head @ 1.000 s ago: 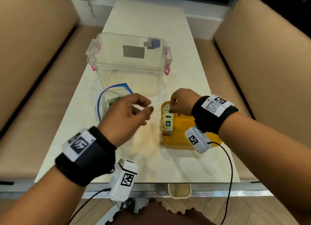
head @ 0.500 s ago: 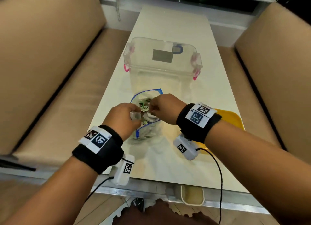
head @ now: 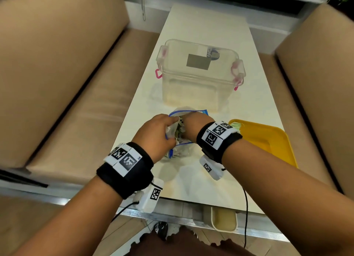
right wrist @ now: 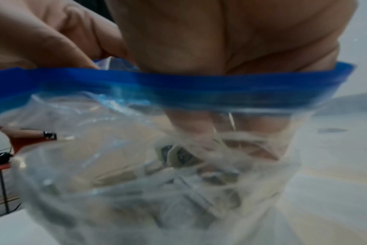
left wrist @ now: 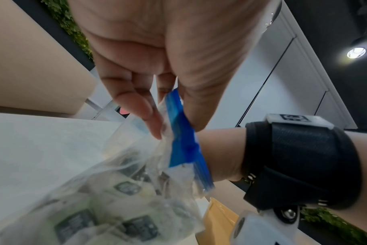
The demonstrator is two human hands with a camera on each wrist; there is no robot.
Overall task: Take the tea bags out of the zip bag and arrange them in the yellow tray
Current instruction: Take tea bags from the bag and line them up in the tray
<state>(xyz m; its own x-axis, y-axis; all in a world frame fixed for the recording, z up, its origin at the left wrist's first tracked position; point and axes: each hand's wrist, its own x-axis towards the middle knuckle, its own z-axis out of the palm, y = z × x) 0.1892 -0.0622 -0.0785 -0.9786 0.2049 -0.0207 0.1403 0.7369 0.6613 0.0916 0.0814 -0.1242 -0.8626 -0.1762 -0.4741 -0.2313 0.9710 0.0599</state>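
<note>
Inside the zip bag (right wrist: 136, 165), the right hand (head: 193, 127) fingers blur among tea bags (left wrist: 126, 189).

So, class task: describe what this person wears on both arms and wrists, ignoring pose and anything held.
The forearms are bare, without sleeves. The left wrist and right wrist each carry a wide black band with white tags printed with black square codes. A small white camera box bearing another code hangs beneath each band, trailing a thin black cable.

bin (head: 199, 79): clear plastic, pink latches, mid bench (head: 201, 22)
sofas (head: 57, 73): tan, both sides
cup (head: 224, 219): cream, under near edge
</note>
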